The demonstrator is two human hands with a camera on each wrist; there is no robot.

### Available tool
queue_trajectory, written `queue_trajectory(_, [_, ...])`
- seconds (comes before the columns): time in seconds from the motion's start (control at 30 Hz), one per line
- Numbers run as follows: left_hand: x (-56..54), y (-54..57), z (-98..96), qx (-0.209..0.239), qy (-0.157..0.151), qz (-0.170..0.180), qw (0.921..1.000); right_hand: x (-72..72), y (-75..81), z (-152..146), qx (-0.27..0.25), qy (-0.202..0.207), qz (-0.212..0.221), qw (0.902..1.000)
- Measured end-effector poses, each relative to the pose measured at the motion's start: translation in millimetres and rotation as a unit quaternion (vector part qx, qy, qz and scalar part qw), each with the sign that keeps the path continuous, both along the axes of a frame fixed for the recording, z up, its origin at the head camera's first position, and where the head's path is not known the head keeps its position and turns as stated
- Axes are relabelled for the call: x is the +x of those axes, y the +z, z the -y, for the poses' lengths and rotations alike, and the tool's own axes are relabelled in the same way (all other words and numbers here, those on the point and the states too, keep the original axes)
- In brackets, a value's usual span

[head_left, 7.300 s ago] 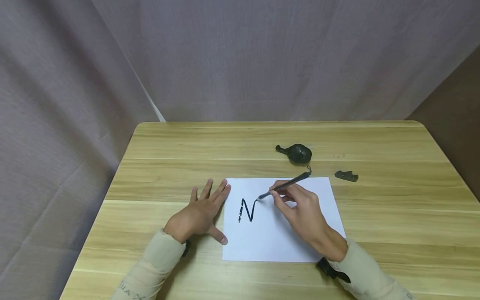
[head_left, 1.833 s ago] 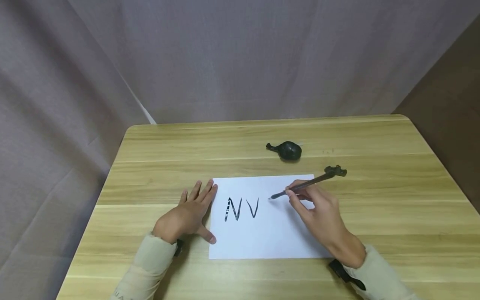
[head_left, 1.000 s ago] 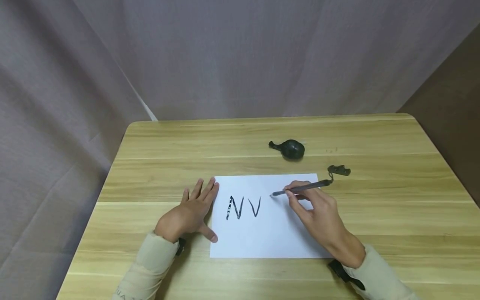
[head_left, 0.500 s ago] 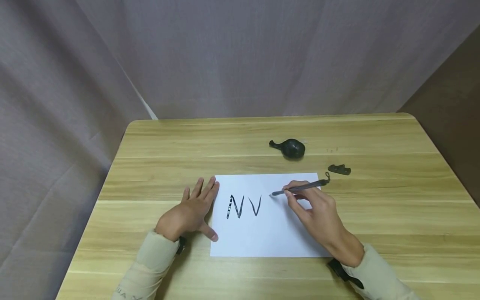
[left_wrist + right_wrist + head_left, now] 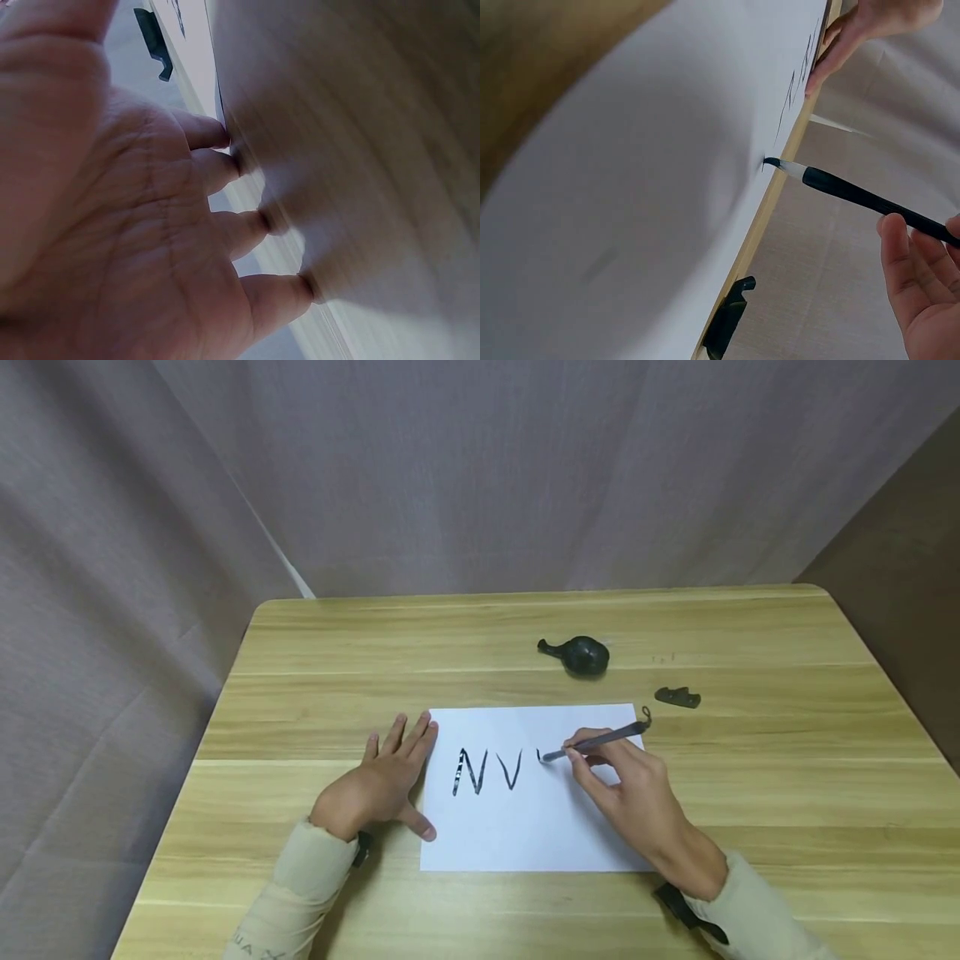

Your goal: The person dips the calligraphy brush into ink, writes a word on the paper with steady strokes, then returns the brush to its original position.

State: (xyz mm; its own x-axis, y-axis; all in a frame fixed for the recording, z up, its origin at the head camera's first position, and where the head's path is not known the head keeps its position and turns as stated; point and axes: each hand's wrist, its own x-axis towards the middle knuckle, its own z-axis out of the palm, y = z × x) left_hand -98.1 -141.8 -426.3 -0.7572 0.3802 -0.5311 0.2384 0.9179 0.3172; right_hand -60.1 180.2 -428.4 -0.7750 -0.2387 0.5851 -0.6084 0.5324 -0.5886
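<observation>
Right hand: the right hand (image 5: pixel 637 793) is pinching a brush (image 5: pixel 600 741) between thumb and fingers, the slim dark shaft slanting up and away from the knuckles.
Brush: it is a thin black-handled brush with a pale ferrule and a dark wet tip (image 5: pixel 771 161); a small loop is hanging at its far end. The tip is touching the paper just left of the right fingers, where a short black mark (image 5: pixel 538 753) is starting.
Paper: a white sheet (image 5: pixel 525 835) is lying flat on the counter (image 5: pixel 300 693) between the two hands, carrying the black brushed letters "N" (image 5: pixel 470 772) and "V" (image 5: pixel 511 770).
Left hand: the left hand (image 5: pixel 378 785) is lying flat with fingers spread and straight, grasping nothing, its thumb and index finger pressing on the sheet's left edge.
Beyond the right hand: a rounded black ink dish with a spout (image 5: pixel 579 655) and a small dark brush rest (image 5: pixel 677 697) are sitting apart from the paper.
</observation>
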Motion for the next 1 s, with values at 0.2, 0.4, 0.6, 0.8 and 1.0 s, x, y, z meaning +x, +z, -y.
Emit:
queue_trajectory(0.2, [-0.4,-0.2,0.1,-0.005,-0.001,0.002,1.0000,11.2,2.9,1.4,0.010,0.001,-0.002,0.9999])
queue_trajectory(0.4, [-1.0,-0.9,0.5,-0.005,-0.002,0.003,1.0000,20.5,6.1,0.9,0.017,0.000,-0.004,0.9998])
queue_trajectory(0.6, [-1.1,-0.8,0.0,-0.003,-0.004,0.002,1.0000,25.8,9.3,-0.7,0.017,-0.001,-0.004,0.9998])
queue_trajectory(0.8, [-1.4,0.4,-1.2,-0.003,-0.004,0.004,1.0000,25.7,16.9,-6.8,-0.021,-0.002,0.010,0.9997])
queue_trajectory(1.0, [1.6,0.6,1.3,0.015,0.000,-0.004,0.9999,17.7,20.6,-15.4,-0.060,-0.011,-0.037,0.9974])
